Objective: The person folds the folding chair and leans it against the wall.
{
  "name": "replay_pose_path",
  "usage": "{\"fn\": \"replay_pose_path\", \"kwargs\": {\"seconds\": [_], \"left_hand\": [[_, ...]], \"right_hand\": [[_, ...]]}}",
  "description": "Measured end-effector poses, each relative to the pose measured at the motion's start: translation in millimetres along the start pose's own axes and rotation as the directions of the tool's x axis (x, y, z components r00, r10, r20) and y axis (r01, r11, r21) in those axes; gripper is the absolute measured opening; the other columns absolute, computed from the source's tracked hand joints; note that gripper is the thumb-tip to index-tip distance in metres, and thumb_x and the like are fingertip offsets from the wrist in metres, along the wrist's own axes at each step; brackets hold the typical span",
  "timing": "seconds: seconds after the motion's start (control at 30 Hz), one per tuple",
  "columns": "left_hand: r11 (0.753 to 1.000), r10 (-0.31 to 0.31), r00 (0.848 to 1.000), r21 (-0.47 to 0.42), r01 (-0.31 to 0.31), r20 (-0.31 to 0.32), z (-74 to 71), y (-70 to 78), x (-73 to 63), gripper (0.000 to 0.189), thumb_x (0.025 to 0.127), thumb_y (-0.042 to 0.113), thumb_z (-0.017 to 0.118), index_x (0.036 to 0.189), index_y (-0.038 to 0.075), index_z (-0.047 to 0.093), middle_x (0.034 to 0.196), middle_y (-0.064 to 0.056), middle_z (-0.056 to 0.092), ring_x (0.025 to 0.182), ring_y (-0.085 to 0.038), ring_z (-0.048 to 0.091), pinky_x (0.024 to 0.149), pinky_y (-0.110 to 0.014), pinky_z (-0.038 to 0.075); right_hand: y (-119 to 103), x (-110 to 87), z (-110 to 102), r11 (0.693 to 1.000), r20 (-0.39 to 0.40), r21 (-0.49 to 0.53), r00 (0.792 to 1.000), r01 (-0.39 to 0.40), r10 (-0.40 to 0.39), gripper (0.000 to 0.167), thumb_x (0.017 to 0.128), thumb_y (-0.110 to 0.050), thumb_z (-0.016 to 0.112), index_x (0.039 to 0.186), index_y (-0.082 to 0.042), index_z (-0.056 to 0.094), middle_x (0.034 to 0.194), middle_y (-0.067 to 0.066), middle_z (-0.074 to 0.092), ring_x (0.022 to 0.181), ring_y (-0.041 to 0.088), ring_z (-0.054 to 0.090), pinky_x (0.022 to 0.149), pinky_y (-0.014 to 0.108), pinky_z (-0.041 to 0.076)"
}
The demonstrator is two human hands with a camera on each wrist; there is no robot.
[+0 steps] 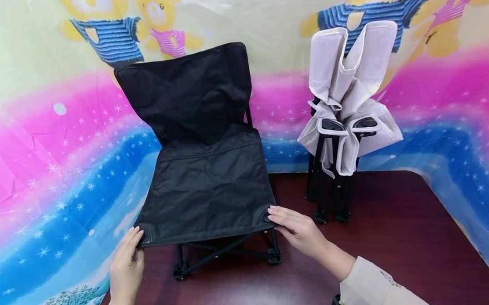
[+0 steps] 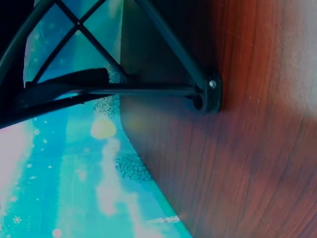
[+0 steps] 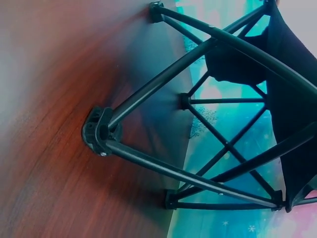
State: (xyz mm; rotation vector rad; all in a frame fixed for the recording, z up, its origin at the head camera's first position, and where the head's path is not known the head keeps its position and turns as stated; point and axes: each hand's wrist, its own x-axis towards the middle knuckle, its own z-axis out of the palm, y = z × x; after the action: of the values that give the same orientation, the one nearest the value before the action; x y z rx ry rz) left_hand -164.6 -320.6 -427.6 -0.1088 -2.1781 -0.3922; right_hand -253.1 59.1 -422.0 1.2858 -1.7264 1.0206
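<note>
An unfolded black folding chair (image 1: 213,185) stands on the table, its fabric seat and backrest spread out and its crossed legs below. My left hand (image 1: 126,264) holds the seat's front left corner, fingertips on the top edge. At the front right corner my right hand (image 1: 301,229) grips the seat, fingers on top and thumb lower down by the edge. The left wrist view shows a leg foot (image 2: 212,93) on the wood, but not the hand. Crossed tubes and a black foot joint (image 3: 101,131) fill the right wrist view, where the hand is also hidden.
A folded white camp chair (image 1: 348,98) with black legs stands upright to the right of the black chair. Both are on a dark red wooden table (image 1: 416,236). Behind and beside it hangs a colourful cloth (image 1: 63,133) with bears and snowflakes.
</note>
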Motion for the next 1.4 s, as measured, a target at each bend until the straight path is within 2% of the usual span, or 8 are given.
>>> {"fn": "replay_pose_path", "kwargs": {"seconds": [0.17, 0.47, 0.7, 0.83, 1.1, 1.27, 1.4], "left_hand": [[0.999, -0.036, 0.999, 0.004, 0.036, 0.007, -1.0, 5.6, 2.9, 0.038, 0.07, -0.02, 0.049, 0.104, -0.007, 0.059, 0.109, -0.017, 0.056, 0.111, -0.018, 0.046, 0.093, -0.009, 0.023], [0.999, -0.036, 0.997, -0.017, 0.035, -0.068, 0.5, 9.1, 4.2, 0.038, 0.066, -0.022, 0.053, 0.099, -0.007, 0.062, 0.103, -0.017, 0.059, 0.106, -0.019, 0.05, 0.088, -0.005, 0.024], [0.998, -0.056, 0.998, 0.01, 0.057, -0.031, -3.5, 13.1, 7.7, 0.035, 0.069, -0.018, 0.052, 0.1, -0.007, 0.062, 0.105, -0.017, 0.059, 0.108, -0.018, 0.049, 0.088, -0.005, 0.023], [0.998, -0.056, 0.998, 0.016, 0.056, -0.025, -3.4, 15.1, 8.7, 0.034, 0.07, -0.017, 0.05, 0.101, -0.006, 0.062, 0.105, -0.016, 0.059, 0.108, -0.016, 0.048, 0.089, -0.005, 0.023], [0.999, -0.048, 0.997, 0.012, 0.049, -0.056, -3.1, 16.5, 9.5, 0.036, 0.069, -0.018, 0.05, 0.101, -0.006, 0.062, 0.104, -0.016, 0.059, 0.107, -0.016, 0.049, 0.087, -0.003, 0.022], [1.0, -0.009, 0.994, -0.005, 0.009, -0.106, -1.9, 17.9, 11.7, 0.037, 0.066, -0.02, 0.049, 0.098, -0.007, 0.063, 0.1, -0.017, 0.06, 0.104, -0.017, 0.052, 0.089, -0.007, 0.026], [1.0, -0.018, 0.996, -0.004, 0.018, -0.087, -1.7, 19.8, 12.3, 0.038, 0.065, -0.021, 0.049, 0.099, -0.007, 0.062, 0.101, -0.017, 0.06, 0.105, -0.016, 0.051, 0.09, -0.008, 0.025]], "right_hand": [[1.6, 0.1, 0.5, 0.999, -0.033, -0.008, 0.999, 0.038, -0.038, 0.025, 0.088, -0.014, 0.049, 0.098, 0.004, 0.063, 0.1, 0.017, 0.061, 0.093, 0.029, 0.057, 0.082, 0.029, 0.043], [0.2, 4.0, 0.9, 0.998, -0.048, -0.021, 0.997, 0.063, -0.064, 0.024, 0.087, -0.013, 0.051, 0.095, 0.005, 0.064, 0.097, 0.017, 0.062, 0.089, 0.029, 0.059, 0.08, 0.03, 0.044], [-2.5, 8.4, -0.8, 0.995, -0.048, -0.05, 0.995, 0.091, -0.093, 0.024, 0.087, -0.014, 0.051, 0.094, 0.005, 0.064, 0.095, 0.016, 0.063, 0.087, 0.028, 0.06, 0.078, 0.03, 0.045], [-3.5, 10.1, -2.0, 0.992, -0.05, -0.068, 0.993, 0.103, -0.107, 0.023, 0.086, -0.013, 0.051, 0.093, 0.005, 0.065, 0.094, 0.016, 0.063, 0.086, 0.028, 0.06, 0.077, 0.03, 0.046], [-2.4, 14.5, -2.5, 0.983, -0.042, -0.11, 0.988, 0.146, -0.151, 0.021, 0.085, -0.013, 0.054, 0.089, 0.003, 0.066, 0.093, 0.015, 0.063, 0.083, 0.025, 0.061, 0.073, 0.03, 0.047], [-4.2, 15.9, -2.8, 0.978, -0.049, -0.138, 0.985, 0.155, -0.163, 0.021, 0.085, -0.013, 0.053, 0.089, 0.003, 0.066, 0.092, 0.015, 0.063, 0.082, 0.025, 0.061, 0.073, 0.03, 0.048], [-6.4, 16.4, -3.2, 0.978, -0.055, -0.153, 0.986, 0.145, -0.155, 0.022, 0.086, -0.013, 0.051, 0.09, 0.003, 0.066, 0.092, 0.015, 0.064, 0.082, 0.025, 0.061, 0.073, 0.029, 0.048]]}}
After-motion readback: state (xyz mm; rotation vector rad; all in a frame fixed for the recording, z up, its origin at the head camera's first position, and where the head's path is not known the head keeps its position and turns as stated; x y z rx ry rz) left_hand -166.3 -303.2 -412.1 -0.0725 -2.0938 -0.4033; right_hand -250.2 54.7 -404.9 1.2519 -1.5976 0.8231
